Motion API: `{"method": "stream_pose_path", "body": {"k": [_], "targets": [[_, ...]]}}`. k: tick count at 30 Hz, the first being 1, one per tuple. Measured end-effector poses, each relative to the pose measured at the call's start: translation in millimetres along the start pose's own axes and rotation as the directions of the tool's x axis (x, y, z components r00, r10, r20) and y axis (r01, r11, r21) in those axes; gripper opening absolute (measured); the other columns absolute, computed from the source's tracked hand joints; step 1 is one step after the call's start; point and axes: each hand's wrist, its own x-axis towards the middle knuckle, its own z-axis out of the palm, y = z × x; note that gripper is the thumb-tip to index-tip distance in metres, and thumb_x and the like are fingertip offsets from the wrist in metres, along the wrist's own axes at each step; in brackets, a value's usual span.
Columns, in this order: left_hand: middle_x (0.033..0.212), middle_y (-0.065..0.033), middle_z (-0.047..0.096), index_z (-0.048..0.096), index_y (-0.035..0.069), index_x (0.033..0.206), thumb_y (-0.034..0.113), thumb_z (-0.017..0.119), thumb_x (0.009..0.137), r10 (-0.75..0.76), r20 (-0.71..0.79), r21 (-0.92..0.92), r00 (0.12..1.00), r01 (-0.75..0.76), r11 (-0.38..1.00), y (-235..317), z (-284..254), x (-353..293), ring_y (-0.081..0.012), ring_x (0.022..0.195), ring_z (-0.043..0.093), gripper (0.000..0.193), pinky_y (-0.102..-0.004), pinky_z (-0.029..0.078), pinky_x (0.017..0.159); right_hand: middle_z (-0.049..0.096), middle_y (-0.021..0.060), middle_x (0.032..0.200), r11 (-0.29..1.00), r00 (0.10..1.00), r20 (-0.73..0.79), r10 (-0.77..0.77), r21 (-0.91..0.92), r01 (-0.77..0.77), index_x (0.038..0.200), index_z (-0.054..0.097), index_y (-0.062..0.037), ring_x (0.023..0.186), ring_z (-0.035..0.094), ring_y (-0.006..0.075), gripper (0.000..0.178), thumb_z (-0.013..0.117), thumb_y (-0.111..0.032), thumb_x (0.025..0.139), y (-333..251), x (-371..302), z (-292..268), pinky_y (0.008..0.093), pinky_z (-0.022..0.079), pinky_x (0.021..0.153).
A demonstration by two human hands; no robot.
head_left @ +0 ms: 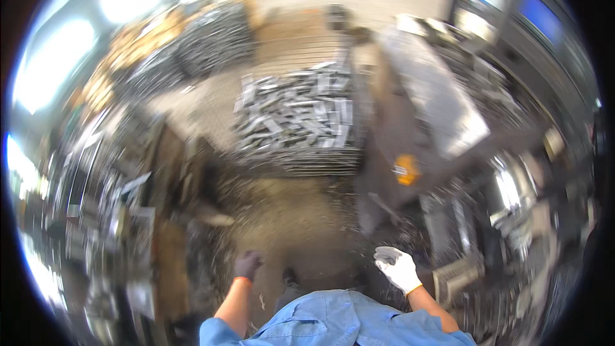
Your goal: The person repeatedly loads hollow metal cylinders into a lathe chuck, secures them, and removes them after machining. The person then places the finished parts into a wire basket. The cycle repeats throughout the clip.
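My left hand (248, 264), in a dark glove with an orange cuff, hangs at my left side over the floor. Motion smears its fingers, so their grip cannot be made out. On the other side, my right hand (397, 269) wears a white glove with grey on the fingers. Those fingers are loosely bent, and I see nothing in them. Both hands are away from any work surface. Ahead of me is a wide stack of grey metal pieces (295, 118), blurred, with lighter flat pieces scattered over its top.
At right stands a dark bench or machine (391, 134) with a pale slab-like top (442, 96) and an orange-yellow object (406, 170) on its side. Dark, worn equipment (166, 198) lines the left. Farther back left are piled metal parts (214, 38). Brown floor (282, 211) lies before me.
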Motion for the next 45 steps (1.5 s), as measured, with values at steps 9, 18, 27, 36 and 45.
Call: {"method": "stream_pose_path", "body": {"k": [9,18,27,36,45], "targets": [[0.146,-0.0227,0.066,0.062,-0.004,0.141,0.062,0.053,0.105,-0.664,-0.618,-0.638,-0.421,-0.224,0.737,-374,-427,-231,-0.0429,0.126,0.065,0.076,-0.0526,0.052,0.108,0.079,0.0186,0.117,0.7,0.706,0.695,-0.135,-0.437,0.564,0.119,0.078,-0.0051,0.109,0.075,0.0339,0.037,0.073,-0.028,0.091,-93,160,313,0.0419,0.058,0.097],[0.147,-0.0177,0.059,0.054,0.001,0.152,0.046,0.054,0.109,-0.338,-0.818,-0.494,-0.466,0.267,0.827,-413,-386,-332,-0.0344,0.13,0.062,0.063,-0.0488,0.051,0.107,0.077,0.0186,0.127,0.416,0.385,0.903,0.193,-0.43,0.801,0.13,0.075,-0.0063,0.12,0.072,0.0347,0.051,0.072,-0.038,0.09,-155,178,448,0.0413,0.056,0.105],[0.16,-0.0148,0.044,0.05,0.005,0.156,0.038,0.058,0.107,-0.215,-0.977,-0.018,-0.001,0.997,0.076,-357,-409,-283,-0.0271,0.139,0.054,0.06,-0.0448,0.054,0.106,0.077,0.0215,0.117,0.366,0.327,0.939,0.11,-0.344,0.865,0.12,0.076,-0.011,0.109,0.072,0.0443,0.042,0.066,-0.038,0.09,-116,256,462,0.0523,0.057,0.094],[0.127,-0.0124,0.058,0.06,0.006,0.137,0.037,0.064,0.103,-0.406,-0.718,-0.319,0.565,0.251,0.914,-227,-285,43,-0.026,0.111,0.062,0.046,-0.0449,0.056,0.091,0.078,0.0185,0.118,0.316,0.479,0.84,0.254,-0.54,0.78,0.12,0.078,-0.0129,0.114,0.072,0.0395,0.041,0.069,-0.037,0.089,-153,379,458,0.049,0.057,0.098],[0.094,-0.0099,0.073,0.071,0.007,0.118,0.036,0.069,0.099,-0.381,-0.165,-0.401,0.91,0.291,0.869,42,-124,278,-0.0248,0.083,0.07,0.034,-0.045,0.058,0.076,0.075,0.0184,0.131,0.664,0.71,0.699,0.077,-0.568,0.487,0.129,0.076,-0.0071,0.125,0.069,0.0356,0.052,0.072,-0.041,0.09,-140,662,381,0.0437,0.052,0.109]]}}
